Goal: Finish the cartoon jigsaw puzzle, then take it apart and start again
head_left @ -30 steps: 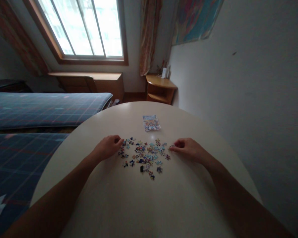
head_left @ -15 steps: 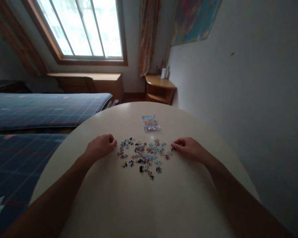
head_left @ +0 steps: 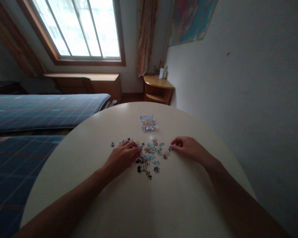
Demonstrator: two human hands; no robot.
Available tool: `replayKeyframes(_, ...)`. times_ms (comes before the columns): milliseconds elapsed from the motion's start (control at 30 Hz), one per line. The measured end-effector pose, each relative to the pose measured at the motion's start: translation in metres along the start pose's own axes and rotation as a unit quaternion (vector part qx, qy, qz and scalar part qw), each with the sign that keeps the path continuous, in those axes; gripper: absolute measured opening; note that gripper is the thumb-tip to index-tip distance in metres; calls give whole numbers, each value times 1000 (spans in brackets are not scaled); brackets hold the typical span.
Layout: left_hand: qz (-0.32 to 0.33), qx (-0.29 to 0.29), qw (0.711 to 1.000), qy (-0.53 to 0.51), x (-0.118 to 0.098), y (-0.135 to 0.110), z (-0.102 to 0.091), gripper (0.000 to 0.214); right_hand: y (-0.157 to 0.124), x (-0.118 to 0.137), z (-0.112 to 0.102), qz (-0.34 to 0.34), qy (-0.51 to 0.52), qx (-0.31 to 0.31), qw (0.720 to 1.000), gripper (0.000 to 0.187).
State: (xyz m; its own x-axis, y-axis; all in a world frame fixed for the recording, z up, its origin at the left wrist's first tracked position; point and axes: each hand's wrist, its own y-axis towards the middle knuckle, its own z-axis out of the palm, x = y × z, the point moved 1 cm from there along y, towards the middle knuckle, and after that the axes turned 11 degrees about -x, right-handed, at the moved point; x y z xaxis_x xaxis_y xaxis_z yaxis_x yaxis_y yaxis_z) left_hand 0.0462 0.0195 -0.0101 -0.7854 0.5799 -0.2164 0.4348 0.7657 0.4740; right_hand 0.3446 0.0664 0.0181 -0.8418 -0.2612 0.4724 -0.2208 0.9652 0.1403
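Loose jigsaw puzzle pieces (head_left: 150, 150) lie in a heap at the middle of the round table (head_left: 149, 205). My left hand (head_left: 125, 153) is over the left part of the heap, covering several pieces. Its fingers are drawn together and point down at the pieces; what lies under the fingertips is hidden. At the heap's right edge, my right hand (head_left: 185, 148) pinches a small dark puzzle piece (head_left: 170, 149) between thumb and forefinger, close to the tabletop. A single puzzle piece (head_left: 112, 144) lies apart, left of my left hand.
Beyond the heap lies a small printed picture sheet (head_left: 148, 123) with cartoon figures. A bed with a blue plaid mattress (head_left: 44, 110) is left of the table. The white wall (head_left: 233, 99) runs along the right, and a corner shelf (head_left: 159, 82) stands past the far edge.
My left hand has moved right, from beside the heap to over its left part, leaving a single piece behind on the table. My right hand has stayed nearly in place. The view has shifted slightly.
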Motion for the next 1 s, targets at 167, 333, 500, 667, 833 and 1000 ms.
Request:
replayKeyframes(167, 22, 13, 1000, 13, -7, 5, 8, 24, -9, 13, -6, -88, 42, 92, 991, 18)
replayKeyframes(333, 13, -1, 999, 31, -2, 4, 9, 17, -10, 18, -2, -110, 21, 80, 991, 17)
replayKeyframes(500, 33, -31, 997, 57, 3, 2, 13, 14, -8, 21, 4, -138, 0, 71, 988, 16)
replayKeyframes(667, 63, -24, 992, 106, -3, 3, 10, 13, -8, 22, 3, -141, -13, 55, 988, 19)
replayKeyframes(833, 75, -14, 990, 121, -5, 7, 6, 18, -7, 20, 1, -127, -15, 62, 990, 20)
replayKeyframes(1000, 31, -43, 995, 82, 3, 8, 10, 20, -6, 19, 0, -150, -17, 32, 988, 21)
